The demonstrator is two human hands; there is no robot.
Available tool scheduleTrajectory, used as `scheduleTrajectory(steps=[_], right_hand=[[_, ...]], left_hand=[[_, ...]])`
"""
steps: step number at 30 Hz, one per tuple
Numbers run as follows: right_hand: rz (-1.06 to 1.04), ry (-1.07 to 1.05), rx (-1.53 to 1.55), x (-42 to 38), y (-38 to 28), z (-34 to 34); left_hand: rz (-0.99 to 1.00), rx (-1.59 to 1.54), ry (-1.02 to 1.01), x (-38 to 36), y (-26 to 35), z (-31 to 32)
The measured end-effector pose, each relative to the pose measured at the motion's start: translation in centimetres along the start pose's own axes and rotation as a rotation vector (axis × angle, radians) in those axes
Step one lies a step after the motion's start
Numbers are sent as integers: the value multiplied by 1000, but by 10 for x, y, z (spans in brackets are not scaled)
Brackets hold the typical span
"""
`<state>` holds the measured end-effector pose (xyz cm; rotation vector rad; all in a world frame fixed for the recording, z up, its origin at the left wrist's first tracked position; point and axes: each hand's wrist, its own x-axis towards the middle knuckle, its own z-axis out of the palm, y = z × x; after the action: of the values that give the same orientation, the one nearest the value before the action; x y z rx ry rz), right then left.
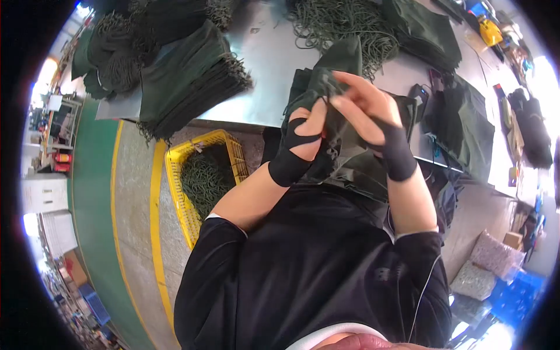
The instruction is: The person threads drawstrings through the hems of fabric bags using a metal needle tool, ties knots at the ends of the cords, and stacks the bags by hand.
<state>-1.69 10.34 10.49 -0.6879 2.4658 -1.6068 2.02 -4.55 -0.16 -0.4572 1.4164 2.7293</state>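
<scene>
My left hand (307, 129), in a black wrist support, is closed around a bunched piece of dark green fabric (342, 57) above the near edge of the table. My right hand (368, 108) wears a matching support and is close beside it. Its fingers are slightly blurred, stretched toward the gathered top of the fabric, with a gap between the fingertips. A thin dark cord seems to run near the fingertips, too smeared to follow. More green fabric hangs below both hands, partly hidden by them.
Stacked green fabric pieces with cord ends (195, 81) lie on the metal table (271, 49) at left. A tangle of green cords (347, 23) sits at the back, another fabric pile (423, 35) at right. A yellow basket (181, 186) holding cords stands on the floor.
</scene>
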Motion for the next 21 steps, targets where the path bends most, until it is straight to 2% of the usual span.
scheduleTrajectory(steps=[2, 3, 4, 6, 7, 8, 10, 11, 13, 14, 16, 17, 19, 20, 21], right_hand=[[8, -153, 294, 23, 9, 5], [-13, -111, 306, 28, 9, 5], [-34, -71, 317, 32, 8, 6], [-65, 19, 411, 40, 7, 6], [-9, 84, 487, 42, 7, 4], [48, 150, 566, 45, 8, 3], [29, 291, 507, 56, 21, -6], [-4, 353, 647, 61, 27, -18], [16, 438, 716, 67, 42, -52], [18, 453, 770, 66, 46, -64], [40, 445, 816, 61, 45, -69], [53, 417, 782, 56, 45, -65], [101, 372, 783, 50, 46, -51], [135, 359, 762, 45, 42, -44], [126, 343, 800, 43, 44, -38]], left_hand=[[-39, 506, -127, 1, 7, -1], [-39, 232, -143, 4, 12, 2], [-35, 242, -151, 3, 20, 2], [223, 393, -306, -11, 38, 3], [444, 656, -279, -19, 42, 8], [583, 990, -211, -25, 47, 8], [370, 1400, -116, -30, 37, -9], [373, 1407, -133, -30, 42, -19], [263, 1456, -413, -29, 68, -38], [339, 1470, -481, -27, 73, -52], [367, 1347, -568, -30, 87, -52], [367, 1354, -580, -26, 87, -45], [661, 1365, -553, -21, 80, -25], [665, 1370, -556, -19, 75, -15], [580, 1294, -437, -17, 67, -2]])
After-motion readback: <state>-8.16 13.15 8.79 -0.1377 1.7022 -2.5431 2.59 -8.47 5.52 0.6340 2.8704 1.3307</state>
